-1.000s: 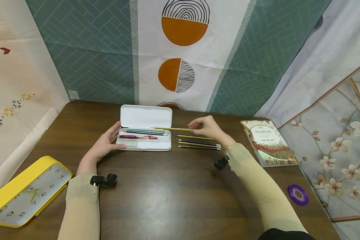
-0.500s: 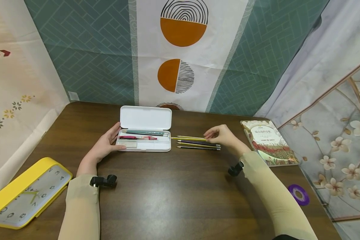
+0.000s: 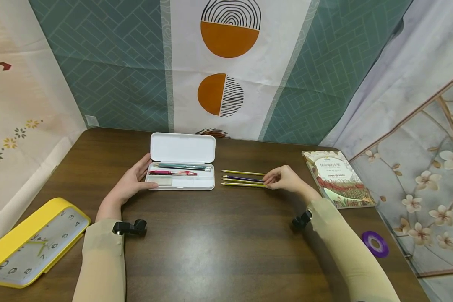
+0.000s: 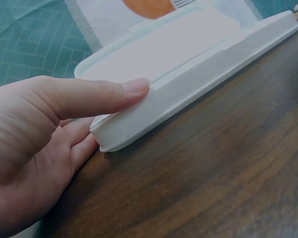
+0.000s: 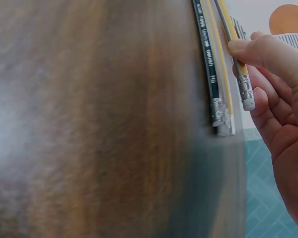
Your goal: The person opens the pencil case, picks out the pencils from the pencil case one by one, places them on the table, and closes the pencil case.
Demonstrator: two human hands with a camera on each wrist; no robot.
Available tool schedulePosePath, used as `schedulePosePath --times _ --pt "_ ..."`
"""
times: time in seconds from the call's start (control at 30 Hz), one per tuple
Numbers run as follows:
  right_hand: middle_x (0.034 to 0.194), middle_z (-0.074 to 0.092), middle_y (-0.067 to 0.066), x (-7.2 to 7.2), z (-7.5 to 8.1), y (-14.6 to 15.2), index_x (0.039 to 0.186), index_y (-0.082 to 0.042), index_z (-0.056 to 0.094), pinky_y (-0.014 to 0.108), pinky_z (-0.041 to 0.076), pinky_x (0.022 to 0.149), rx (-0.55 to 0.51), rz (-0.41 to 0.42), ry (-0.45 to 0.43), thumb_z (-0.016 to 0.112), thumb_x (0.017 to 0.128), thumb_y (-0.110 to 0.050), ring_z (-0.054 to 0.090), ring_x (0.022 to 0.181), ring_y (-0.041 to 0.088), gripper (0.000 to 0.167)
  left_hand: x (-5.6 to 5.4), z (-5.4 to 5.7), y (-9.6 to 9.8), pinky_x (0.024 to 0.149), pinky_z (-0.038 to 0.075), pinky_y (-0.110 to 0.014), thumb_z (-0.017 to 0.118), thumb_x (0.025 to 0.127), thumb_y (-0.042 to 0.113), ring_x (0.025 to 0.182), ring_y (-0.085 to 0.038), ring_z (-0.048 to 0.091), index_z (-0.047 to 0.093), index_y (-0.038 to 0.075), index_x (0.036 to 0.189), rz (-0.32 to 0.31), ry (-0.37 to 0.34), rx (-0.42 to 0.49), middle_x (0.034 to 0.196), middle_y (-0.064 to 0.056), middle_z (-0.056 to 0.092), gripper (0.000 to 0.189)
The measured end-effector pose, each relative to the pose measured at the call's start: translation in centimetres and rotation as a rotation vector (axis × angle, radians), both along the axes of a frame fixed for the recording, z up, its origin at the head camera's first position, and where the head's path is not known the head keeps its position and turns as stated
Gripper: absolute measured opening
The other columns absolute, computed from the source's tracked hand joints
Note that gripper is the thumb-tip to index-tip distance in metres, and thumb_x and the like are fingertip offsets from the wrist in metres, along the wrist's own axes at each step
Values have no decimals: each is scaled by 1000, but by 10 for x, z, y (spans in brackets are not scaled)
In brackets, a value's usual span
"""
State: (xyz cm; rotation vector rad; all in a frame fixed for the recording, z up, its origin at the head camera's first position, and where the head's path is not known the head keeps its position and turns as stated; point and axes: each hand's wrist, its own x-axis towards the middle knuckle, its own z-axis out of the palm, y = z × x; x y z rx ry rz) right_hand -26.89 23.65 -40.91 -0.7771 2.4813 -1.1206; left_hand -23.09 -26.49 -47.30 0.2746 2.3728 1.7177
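Note:
My left hand [image 3: 129, 181] holds the left end of an open white pencil case [image 3: 192, 184]. In the left wrist view the thumb lies over its front rim, with other fingers at its end. Inside the case are green pencils [image 3: 183, 166], a pink-red pen [image 3: 171, 173] and a whitish block [image 3: 162, 181]. My right hand [image 3: 287, 180] pinches a yellow-and-dark striped pencil [image 5: 245, 84] near its eraser end, at the front of the pencil row. Beside it lie a yellow pencil [image 3: 243, 172], a dark pencil [image 3: 241, 178] and, in the right wrist view, a black pencil [image 5: 208, 64].
A yellow clock [image 3: 37, 243] stands at the left of the brown table [image 3: 211, 251]. At the right lie a book [image 3: 337, 178] and a purple tape roll [image 3: 375, 244]. Patterned cloth [image 3: 128, 75] hangs behind the table.
My right hand has moved right and toward me, bringing the striped pencil from the case's right side to the front of the pencil row. The left hand stays at the case.

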Motion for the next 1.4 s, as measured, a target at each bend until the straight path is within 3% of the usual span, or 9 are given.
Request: schedulePosePath --times 0.3,0.43,0.7,1.0,1.4 --pt "88 75 20 2 -8 -1 99 11 72 21 56 65 29 10 -1 73 81 5 72 75 10 19 0 0 0 113 28 -14 78 83 11 151 -32 13 0 19 159 -1 1 10 165 -6 5 108" --pt "87 75 20 0 -10 -1 99 11 72 21 56 66 42 15 -1 73 81 5 73 76 11 18 0 -1 -1 110 29 -9 78 83 12 151 -31 13 2 17 159 1 12 13 165 -8 6 108" --pt "89 75 19 -15 -38 13 100 8 73 20 57 67 50 3 8 76 81 2 72 76 7 20 -1 -2 -1 104 30 -3 79 82 14 151 -32 13 2 17 159 3 12 13 166 -8 5 109" --pt "87 76 14 -15 -40 15 98 3 75 23 58 69 53 47 54 78 80 -2 72 75 5 18 -2 0 0 113 28 -14 77 83 9 151 -32 13 0 19 159 -5 7 12 165 -6 5 108" --pt "86 76 11 -14 -39 14 97 1 76 22 58 68 84 57 96 79 79 -3 72 74 8 18 0 1 -1 111 28 -9 77 83 10 151 -31 13 1 18 159 1 2 17 166 -6 6 108"
